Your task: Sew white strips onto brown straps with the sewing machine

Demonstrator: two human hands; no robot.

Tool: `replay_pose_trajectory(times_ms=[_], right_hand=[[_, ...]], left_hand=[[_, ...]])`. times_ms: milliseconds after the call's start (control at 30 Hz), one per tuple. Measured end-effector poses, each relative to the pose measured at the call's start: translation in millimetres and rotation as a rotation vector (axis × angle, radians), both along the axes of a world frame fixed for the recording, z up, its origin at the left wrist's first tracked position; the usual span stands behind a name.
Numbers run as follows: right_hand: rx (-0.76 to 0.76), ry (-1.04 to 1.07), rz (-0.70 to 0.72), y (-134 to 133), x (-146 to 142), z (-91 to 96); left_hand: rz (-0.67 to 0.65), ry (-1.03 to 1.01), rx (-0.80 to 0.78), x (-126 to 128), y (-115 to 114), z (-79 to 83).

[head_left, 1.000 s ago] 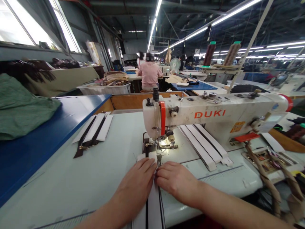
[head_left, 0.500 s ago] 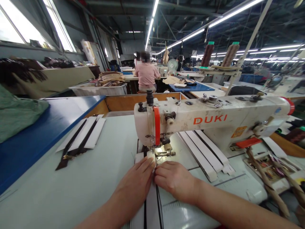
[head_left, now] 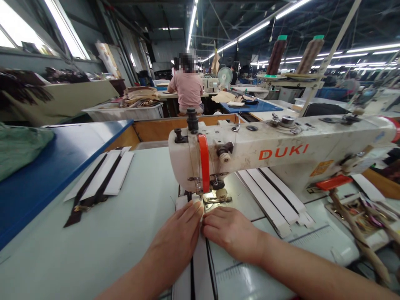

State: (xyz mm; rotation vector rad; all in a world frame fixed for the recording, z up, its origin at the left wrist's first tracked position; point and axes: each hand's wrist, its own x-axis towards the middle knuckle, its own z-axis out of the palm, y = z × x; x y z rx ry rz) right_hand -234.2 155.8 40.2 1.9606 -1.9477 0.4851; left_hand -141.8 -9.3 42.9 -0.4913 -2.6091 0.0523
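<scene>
Under the left fingers [head_left: 190, 211] lies a dark-edged white strip [head_left: 203, 271].

Can read "DUKI" in orange-red capitals on the arm of the sewing machine [head_left: 243, 139]. Can see also an orange label [head_left: 321, 168] below, to the right, but cannot make out its print; likewise cannot read numbers along the ruler scale [head_left: 312, 235] on the table [head_left: 131, 225].
</scene>
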Motion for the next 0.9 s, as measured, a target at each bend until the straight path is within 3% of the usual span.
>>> replay_pose_trajectory(times_ms=[267,567,700,900], right_hand=[[0.028,-0.011,-0.016,0.2,1.4,1.6],[0.102,-0.083,-0.032,8.9,4.3,6.7],[0.121,-0.164,-0.114,30.5,23.9,11.3],[-0.01,-0.356,-0.112,67.6,66.3,2.9]], left_hand=[[0.007,0.014,-0.007,0.0,0.7,2.2],[0.039,0.005,-0.015,6.7,0.7,-9.7],[0.1,0.042,0.052,36.9,15.2,-11.7],[-0.148,0.044,0.105,92.2,29.1,0.3]])
